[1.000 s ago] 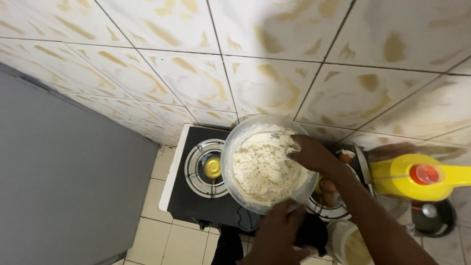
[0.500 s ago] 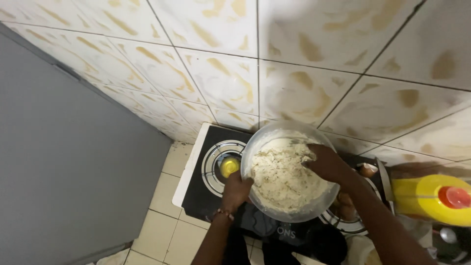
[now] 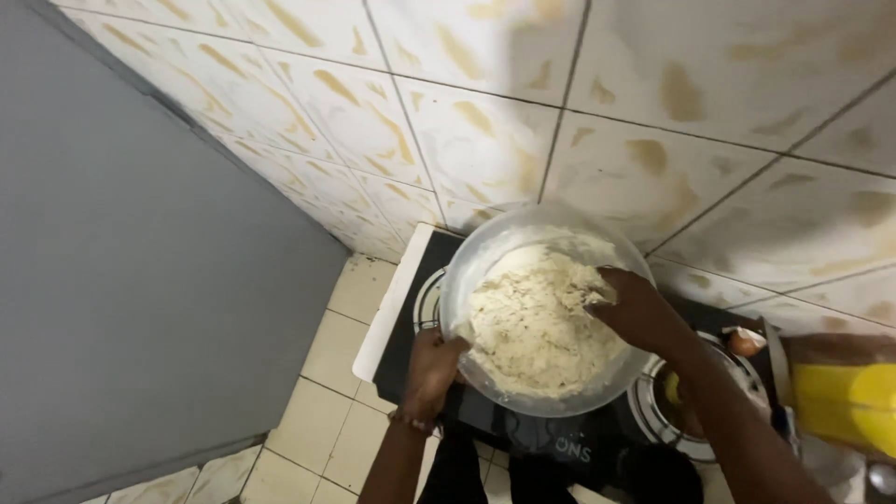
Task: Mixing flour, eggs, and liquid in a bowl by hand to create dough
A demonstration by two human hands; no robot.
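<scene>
The clear round bowl (image 3: 467, 271) sits tipped over the black stove top, nearly filled with pale, crumbly dough (image 3: 532, 322) flecked darker in places. My left grip (image 3: 434, 369) clasps its near rim from below; my right grip (image 3: 639, 313) is pressed into the dough's right side.

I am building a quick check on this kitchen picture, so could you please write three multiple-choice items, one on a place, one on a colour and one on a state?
1. Where does the clear bowl sit?
A. on the floor tiles
B. over the black stove
C. on a shelf

2. What colour is the container at the right edge?
A. yellow
B. blue
C. green

3. What is the right hand doing?
A. resting on the wall
B. holding a spoon
C. pressed into the pale dough

Answers: 1 B, burner rings show beside and beneath the bowl; 2 A, its body is plainly yellow; 3 C, its fingers are in the mixture while the left hand grips the bowl's rim.
</scene>
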